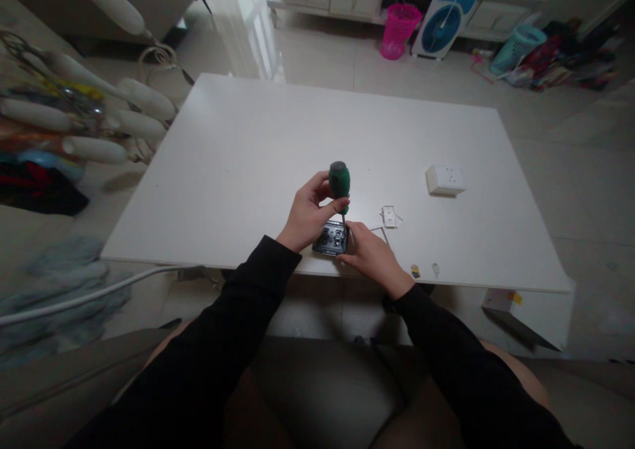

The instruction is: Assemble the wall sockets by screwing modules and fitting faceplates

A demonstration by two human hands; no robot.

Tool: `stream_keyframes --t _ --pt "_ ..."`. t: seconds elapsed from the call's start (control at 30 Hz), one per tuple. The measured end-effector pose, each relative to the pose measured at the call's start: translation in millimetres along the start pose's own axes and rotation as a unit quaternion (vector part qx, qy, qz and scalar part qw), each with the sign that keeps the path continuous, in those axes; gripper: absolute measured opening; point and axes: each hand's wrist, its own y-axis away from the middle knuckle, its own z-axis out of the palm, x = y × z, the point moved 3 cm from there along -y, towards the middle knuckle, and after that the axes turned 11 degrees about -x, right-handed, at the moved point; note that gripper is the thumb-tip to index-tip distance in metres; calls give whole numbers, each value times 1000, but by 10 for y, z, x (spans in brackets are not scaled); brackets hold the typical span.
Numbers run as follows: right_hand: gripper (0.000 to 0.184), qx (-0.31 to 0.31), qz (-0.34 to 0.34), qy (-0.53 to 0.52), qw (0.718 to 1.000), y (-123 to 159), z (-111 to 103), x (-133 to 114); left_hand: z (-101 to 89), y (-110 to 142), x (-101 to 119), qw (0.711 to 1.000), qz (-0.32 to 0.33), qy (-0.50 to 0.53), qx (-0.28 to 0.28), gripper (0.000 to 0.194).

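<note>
My left hand point(317, 209) is closed round the green handle of a screwdriver point(339, 179), which stands nearly upright. Its thin shaft points down to the right part of a black square panel point(325, 243), which looks like a wall socket. The panel lies at the table's near edge, its inner metal and plastic parts facing up. My right hand point(368, 249) grips the panel's right side, thumb and fingers at its edge. Whether the screwdriver tip sits in a screw is too small to tell. Beside my right hand lies a thin dark frame point(385, 236), partly hidden.
On the white table point(278, 131), a small white socket insert point(389, 217) lies beyond my right hand, with a white boxed wall socket point(445, 180) farther right. Two small pieces, one yellow point(415, 272) and one pale point(435, 270), lie near the front edge. A white cable point(114, 289) runs at left.
</note>
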Motion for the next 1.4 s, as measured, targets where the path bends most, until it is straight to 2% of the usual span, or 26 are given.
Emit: stream_keyframes --t 0.27,0.57,1.17,1.4 --pt "68 1 -4 7 1000 0 8 11 0 -4 -15 1000 -5 2 8 54" --pt "74 7 -8 16 1000 -3 35 38 -24 -13 13 1000 -1 -26 -1 47" --pt "68 -3 2 16 1000 -17 21 10 22 -10 4 1000 5 -20 -12 43" --pt "64 2 -2 13 1000 -12 14 -8 52 0 2 999 -13 -15 -26 45"
